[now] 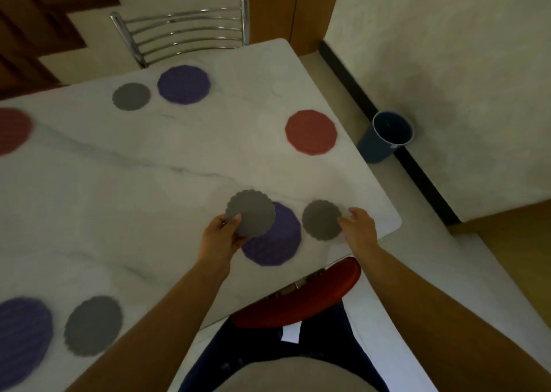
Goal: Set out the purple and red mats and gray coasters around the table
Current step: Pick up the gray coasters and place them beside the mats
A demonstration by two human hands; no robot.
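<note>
My left hand [222,233] grips a gray scalloped coaster [252,211], held above the near purple mat [274,242] and covering its upper left part. My right hand [359,226] touches the right edge of a second gray coaster [320,219], which lies flat on the white marble table [149,183] just right of that mat. A red mat [311,132] lies near the right edge. A purple mat [184,84] and gray coaster [131,96] lie at the far side. Another purple mat [22,335] and gray coaster [93,325] lie at the near left. A red mat [12,131] shows at the left edge.
A chrome-backed chair [185,31] stands at the table's far side. A red chair seat [301,296] sits under the near table edge by my legs. A dark blue bin [386,137] stands on the floor against the wall at right.
</note>
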